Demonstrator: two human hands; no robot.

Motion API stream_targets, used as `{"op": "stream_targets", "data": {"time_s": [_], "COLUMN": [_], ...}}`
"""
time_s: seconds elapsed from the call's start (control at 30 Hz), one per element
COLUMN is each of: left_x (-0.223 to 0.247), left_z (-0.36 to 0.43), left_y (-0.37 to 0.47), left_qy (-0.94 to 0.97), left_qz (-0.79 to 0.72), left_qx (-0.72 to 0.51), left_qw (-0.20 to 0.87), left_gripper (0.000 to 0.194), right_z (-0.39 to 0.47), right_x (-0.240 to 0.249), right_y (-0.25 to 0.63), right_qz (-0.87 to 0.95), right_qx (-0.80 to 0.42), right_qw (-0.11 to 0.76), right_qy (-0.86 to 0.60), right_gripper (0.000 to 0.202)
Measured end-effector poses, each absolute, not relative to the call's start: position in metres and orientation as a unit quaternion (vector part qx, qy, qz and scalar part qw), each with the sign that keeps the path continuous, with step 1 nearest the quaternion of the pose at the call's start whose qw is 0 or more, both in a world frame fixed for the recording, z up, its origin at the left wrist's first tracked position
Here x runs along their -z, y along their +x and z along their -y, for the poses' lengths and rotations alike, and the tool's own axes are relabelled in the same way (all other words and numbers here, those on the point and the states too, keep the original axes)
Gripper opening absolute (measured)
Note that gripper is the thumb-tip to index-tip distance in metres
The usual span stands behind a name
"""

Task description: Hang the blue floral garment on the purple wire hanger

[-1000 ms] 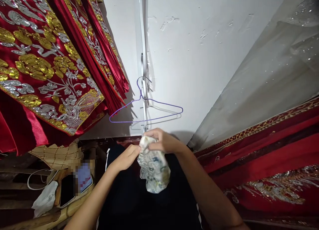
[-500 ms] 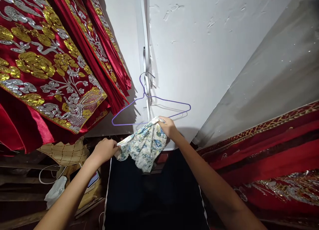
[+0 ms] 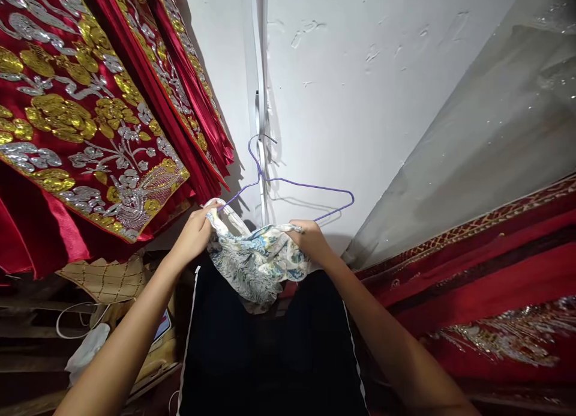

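A white garment with a blue and green floral print (image 3: pixel 252 260) hangs bunched between my two hands, its upper edge gathered and its lower part drooping. My left hand (image 3: pixel 195 233) is closed on the garment's left edge, right at the left end of a purple wire hanger (image 3: pixel 306 185). That end of the hanger runs into the garment's opening. My right hand (image 3: pixel 310 239) pinches the garment's other side, just below the hanger's bottom bar. The hanger's right end is bare. By its hook, the hanger hangs from a pale vertical strip (image 3: pixel 260 74) against the wall.
Red cloths with gold and silver sequin flowers (image 3: pixel 90 128) hang close on the left. Red embroidered fabric (image 3: pixel 495 266) under clear plastic (image 3: pixel 459 152) lines the right. Low on the left are a white bag (image 3: pixel 87 350), a phone (image 3: pixel 162 325) and a cable (image 3: pixel 67 332).
My left hand has risen with the garment's left edge onto the hanger's left end. My right hand has shifted slightly down. The garment is now spread wider, and the hanger has tilted slightly.
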State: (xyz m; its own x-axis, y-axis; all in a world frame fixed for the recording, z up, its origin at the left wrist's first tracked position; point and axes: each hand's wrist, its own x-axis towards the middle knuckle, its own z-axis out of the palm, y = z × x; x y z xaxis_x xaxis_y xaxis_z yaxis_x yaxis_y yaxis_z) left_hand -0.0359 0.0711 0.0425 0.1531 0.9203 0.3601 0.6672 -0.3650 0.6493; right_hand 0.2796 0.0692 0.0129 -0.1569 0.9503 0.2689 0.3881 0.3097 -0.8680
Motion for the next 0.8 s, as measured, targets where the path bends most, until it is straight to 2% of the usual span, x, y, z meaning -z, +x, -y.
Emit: {"op": "stream_targets", "data": {"time_s": [0.1,0.23,0.3,0.4,0.47,0.53,0.63,0.67,0.7,0.8], "left_x": [-0.044,-0.055,-0.063,-0.073,-0.078,-0.080,-0.080,-0.080,-0.079,-0.077], "left_z": [-0.079,-0.074,-0.071,-0.069,-0.069,-0.069,-0.071,-0.071,-0.072,-0.074], "left_y": [-0.024,-0.016,-0.018,-0.025,-0.030,-0.032,-0.031,-0.031,-0.030,-0.029], "left_qy": [0.737,0.743,0.758,0.788,0.810,0.825,0.828,0.829,0.829,0.830], "left_qz": [-0.488,-0.487,-0.506,-0.510,-0.492,-0.478,-0.473,-0.473,-0.473,-0.476], "left_qx": [-0.397,-0.417,-0.384,-0.334,-0.311,-0.296,-0.294,-0.293,-0.292,-0.279], "left_qw": [0.246,0.193,0.145,0.084,0.068,0.060,0.058,0.062,0.067,0.077], "left_gripper": [0.042,0.039,0.038,0.036,0.035,0.033,0.029,0.029,0.029,0.029], "right_z": [-0.065,-0.052,-0.044,-0.038,-0.041,-0.048,-0.060,-0.064,-0.068,-0.079], "right_x": [-0.010,-0.018,-0.025,-0.034,-0.041,-0.049,-0.062,-0.065,-0.068,-0.071], "right_y": [0.277,0.275,0.279,0.300,0.323,0.348,0.376,0.381,0.383,0.383], "right_qz": [0.724,0.757,0.738,0.641,0.585,0.582,0.620,0.621,0.616,0.611], "right_qx": [-0.299,-0.304,-0.278,-0.218,-0.200,-0.212,-0.239,-0.234,-0.219,-0.167], "right_qw": [0.416,0.373,0.407,0.531,0.571,0.548,0.486,0.486,0.499,0.544], "right_qy": [-0.461,-0.442,-0.461,-0.510,-0.541,-0.562,-0.568,-0.569,-0.569,-0.550], "right_gripper": [0.027,0.007,0.028,0.063,0.079,0.073,0.033,0.026,0.027,0.059]}}
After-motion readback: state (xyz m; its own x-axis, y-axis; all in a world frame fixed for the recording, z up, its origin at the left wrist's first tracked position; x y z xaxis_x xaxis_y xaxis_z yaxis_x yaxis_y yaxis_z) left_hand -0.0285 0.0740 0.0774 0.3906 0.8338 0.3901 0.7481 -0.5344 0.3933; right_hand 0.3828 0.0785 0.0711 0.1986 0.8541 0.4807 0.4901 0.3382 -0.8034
